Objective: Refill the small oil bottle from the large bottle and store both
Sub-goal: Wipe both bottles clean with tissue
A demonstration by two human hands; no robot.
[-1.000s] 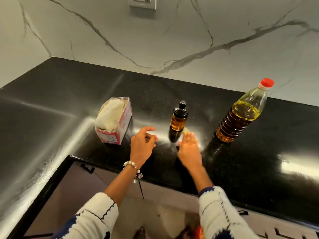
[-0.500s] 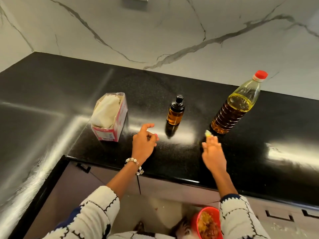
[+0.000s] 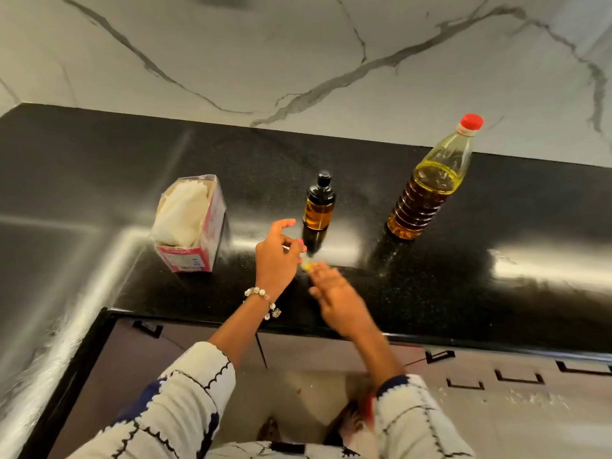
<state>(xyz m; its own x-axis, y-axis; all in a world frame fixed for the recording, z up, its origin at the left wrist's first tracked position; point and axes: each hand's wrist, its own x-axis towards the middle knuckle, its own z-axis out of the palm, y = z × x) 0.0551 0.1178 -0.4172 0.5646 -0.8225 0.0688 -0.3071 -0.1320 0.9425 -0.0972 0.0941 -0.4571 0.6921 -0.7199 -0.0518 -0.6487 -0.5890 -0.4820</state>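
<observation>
The small amber oil bottle [image 3: 319, 207] with a black pump cap stands upright on the black countertop [image 3: 496, 226]. To its right stands the large plastic oil bottle [image 3: 430, 190], red cap on, about two-thirds full. My left hand [image 3: 276, 258] hovers just in front of the small bottle, fingers loosely curled, not touching it. My right hand [image 3: 337, 299] is blurred and pinches a small yellow object [image 3: 306, 266] at its fingertips, right against my left hand's fingers. Whether my left hand touches that object is unclear.
An opened pink box of white tissues [image 3: 188, 223] stands left of the small bottle. A marble wall [image 3: 298, 61] backs the counter. Cabinet fronts with black handles [image 3: 437, 356] run below the counter edge.
My right hand swung from near the large bottle back left to meet my left hand, carrying the small yellow object. My left hand and both bottles stayed put.
</observation>
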